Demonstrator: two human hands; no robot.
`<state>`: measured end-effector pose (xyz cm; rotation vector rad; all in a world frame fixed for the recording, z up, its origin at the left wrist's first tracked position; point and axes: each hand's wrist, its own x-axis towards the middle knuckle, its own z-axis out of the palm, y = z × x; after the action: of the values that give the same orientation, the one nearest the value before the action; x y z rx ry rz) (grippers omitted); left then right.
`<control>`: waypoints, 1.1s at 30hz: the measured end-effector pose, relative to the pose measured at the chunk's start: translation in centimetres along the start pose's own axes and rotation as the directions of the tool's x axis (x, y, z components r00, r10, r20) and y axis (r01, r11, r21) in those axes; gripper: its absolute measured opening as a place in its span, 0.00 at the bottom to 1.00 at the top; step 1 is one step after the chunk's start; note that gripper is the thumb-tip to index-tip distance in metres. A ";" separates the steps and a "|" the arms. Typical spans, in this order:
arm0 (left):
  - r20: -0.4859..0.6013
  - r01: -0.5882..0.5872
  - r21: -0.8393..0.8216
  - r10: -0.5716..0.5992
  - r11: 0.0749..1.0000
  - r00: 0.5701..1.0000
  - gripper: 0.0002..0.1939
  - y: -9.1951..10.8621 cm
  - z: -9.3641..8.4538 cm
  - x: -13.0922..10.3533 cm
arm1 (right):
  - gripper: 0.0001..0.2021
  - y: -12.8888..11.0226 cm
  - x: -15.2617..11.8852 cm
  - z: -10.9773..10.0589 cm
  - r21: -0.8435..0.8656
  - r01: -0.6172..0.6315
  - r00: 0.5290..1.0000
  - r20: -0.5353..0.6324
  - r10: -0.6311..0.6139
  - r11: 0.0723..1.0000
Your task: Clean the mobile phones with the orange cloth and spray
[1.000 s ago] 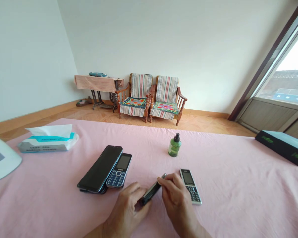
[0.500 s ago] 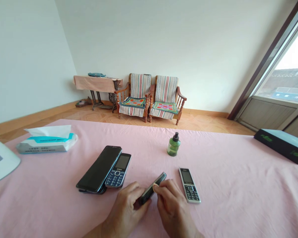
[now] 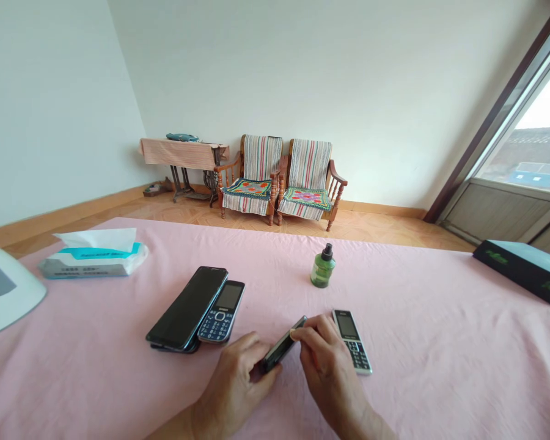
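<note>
A dark mobile phone [image 3: 280,351] is held tilted on its edge above the cloth, its far end pointing up and to the right. My left hand [image 3: 236,379] is closed around its near end. At the far end, the bent fingers and thumb of my right hand [image 3: 327,366] pinch the phone's edge; anything small between those fingertips is hidden. Just beyond my right hand lies a silver keypad phone [image 3: 358,354], partly covered by the hand. To the left, a dark blue keypad phone [image 3: 220,321] lies beside a large black smartphone [image 3: 187,308], with other devices showing underneath.
A green spray bottle [image 3: 322,269] stands upright on the pink cloth [image 3: 407,366]. A tissue pack [image 3: 94,260] and a white rounded object [image 3: 9,293] are at the left. A black box [image 3: 517,275] sits at the right edge. Two wooden chairs [image 3: 305,177] stand beyond the table.
My right hand has shifted a little up and to the right along the phone, now covering part of the silver keypad phone. My left hand keeps its hold. The view has turned slightly left.
</note>
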<state>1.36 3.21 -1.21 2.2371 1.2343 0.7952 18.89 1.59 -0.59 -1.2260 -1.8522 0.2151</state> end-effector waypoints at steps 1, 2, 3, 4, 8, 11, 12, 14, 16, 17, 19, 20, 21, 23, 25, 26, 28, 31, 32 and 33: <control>0.002 0.000 -0.009 0.000 1.000 1.000 0.05 0.0 0.0 0.0 | 0.15 -0.1 0.0 0.1 0.012 0.011 1.000 0.007 -0.012 1.000; 0.002 -0.002 -0.019 0.002 1.000 1.000 0.05 0.0 0.0 0.0 | 0.16 -0.3 -0.1 0.2 0.032 0.026 0.999 0.020 -0.027 0.999; 0.001 -0.006 -0.029 0.006 1.000 1.000 0.05 0.0 0.0 -0.1 | 0.16 -0.5 -0.1 0.2 0.052 0.041 0.998 0.037 -0.043 0.998; 0.002 -0.011 -0.038 0.011 0.999 1.000 0.05 0.0 0.0 -0.1 | 0.16 -0.7 -0.2 0.3 0.069 0.054 0.997 0.053 -0.058 0.996; -0.009 -0.024 -0.050 0.024 0.998 1.000 0.04 0.1 0.0 -0.1 | 0.16 -1.0 -0.5 0.5 0.062 0.054 0.995 0.077 -0.059 0.997; -0.026 -0.037 -0.046 0.036 0.998 0.999 0.04 0.1 0.0 0.0 | 0.16 -1.1 -0.5 0.5 0.051 0.042 0.995 0.089 -0.046 0.998; -0.029 -0.044 -0.044 0.043 0.998 0.999 0.04 0.1 0.0 0.0 | 0.15 -1.2 -0.5 0.5 0.057 0.053 0.993 0.101 -0.059 0.997; -0.028 -0.057 -0.039 0.056 0.998 0.998 0.05 0.0 0.0 0.0 | 0.14 -1.3 -0.4 0.4 0.069 0.078 0.989 0.122 -0.086 0.995; -0.028 -0.058 -0.032 0.057 0.998 0.998 0.05 0.0 0.1 0.0 | 0.14 -1.4 -0.3 0.4 0.058 0.082 0.989 0.122 -0.089 0.995; -0.027 -0.052 -0.028 0.052 0.998 0.998 0.05 0.0 0.1 0.0 | 0.14 -1.4 -0.2 0.3 0.047 0.076 0.990 0.114 -0.081 0.996; -0.025 -0.041 -0.024 0.041 0.999 0.999 0.05 0.0 0.0 0.0 | 0.16 -1.4 -0.1 0.3 0.033 0.060 0.993 0.097 -0.062 0.998; -0.022 -0.039 -0.025 0.039 0.999 0.999 0.05 0.0 0.0 0.0 | 0.16 -1.4 -0.1 0.3 0.034 0.058 0.994 0.095 -0.061 0.998; -0.018 -0.041 -0.026 0.041 0.999 0.999 0.05 0.0 0.0 0.0 | 0.15 -1.5 -0.1 0.3 0.042 0.061 0.993 0.099 -0.065 0.997; -0.014 -0.050 -0.032 0.049 0.998 0.999 0.07 0.1 -0.1 0.0 | 0.14 -1.4 -0.2 0.3 0.063 0.075 0.990 0.112 -0.082 0.995; -0.020 -0.048 -0.035 0.047 0.998 0.999 0.06 0.0 0.0 0.0 | 0.14 -1.3 -0.3 0.3 0.068 0.074 0.990 0.116 -0.082 0.995; -0.024 -0.043 -0.037 0.042 0.998 0.999 0.05 0.0 0.0 0.0 | 0.15 -1.2 -0.3 0.3 0.063 0.065 0.991 0.109 -0.072 0.996; -0.030 -0.035 -0.042 0.034 0.998 0.999 0.04 0.0 0.0 0.0 | 0.16 -1.0 -0.4 0.3 0.045 0.046 0.994 0.094 -0.050 0.998; -0.027 -0.038 -0.051 0.037 0.998 0.999 0.04 0.0 0.0 0.0 | 0.16 -1.1 -0.6 0.5 0.046 0.063 0.992 0.104 -0.067 0.997; -0.028 -0.042 -0.052 0.041 0.998 0.999 0.05 0.0 -0.1 0.0 | 0.15 -1.1 -0.6 0.5 0.054 0.076 0.990 0.114 -0.081 0.996; -0.030 -0.045 -0.052 0.043 0.998 0.999 0.05 0.0 -0.1 0.0 | 0.15 -1.2 -0.6 0.6 0.062 0.083 0.989 0.120 -0.090 0.995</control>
<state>1.36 3.23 -1.13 2.2247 1.1666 0.8693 17.77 0.68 -0.64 -1.1120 -1.9871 0.2993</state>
